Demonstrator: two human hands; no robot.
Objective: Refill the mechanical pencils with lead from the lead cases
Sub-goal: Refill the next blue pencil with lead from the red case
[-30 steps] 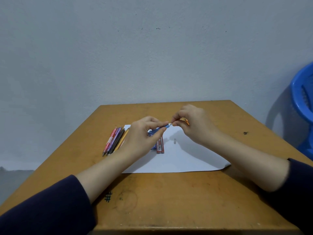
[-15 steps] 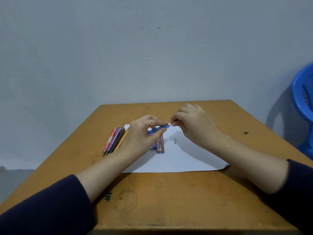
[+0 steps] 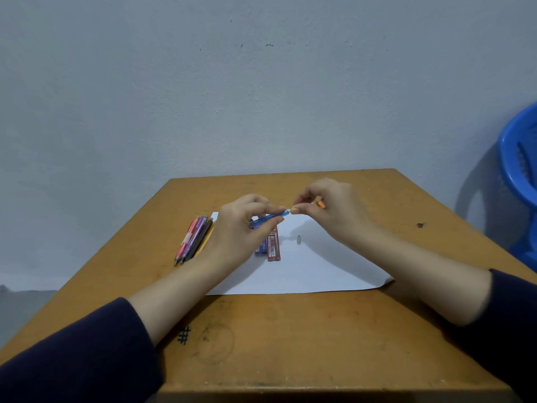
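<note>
Lead cases point(image 3: 271, 247) on paper point(image 3: 313, 271), pencils point(image 3: 193, 241) left

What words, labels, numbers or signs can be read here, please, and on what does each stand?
"#": black hash mark drawn on the table.
White lettering on the blue lead case: too blurred to read.
Printed label on the red lead case: too small to read.
Nothing else is legible.
</note>
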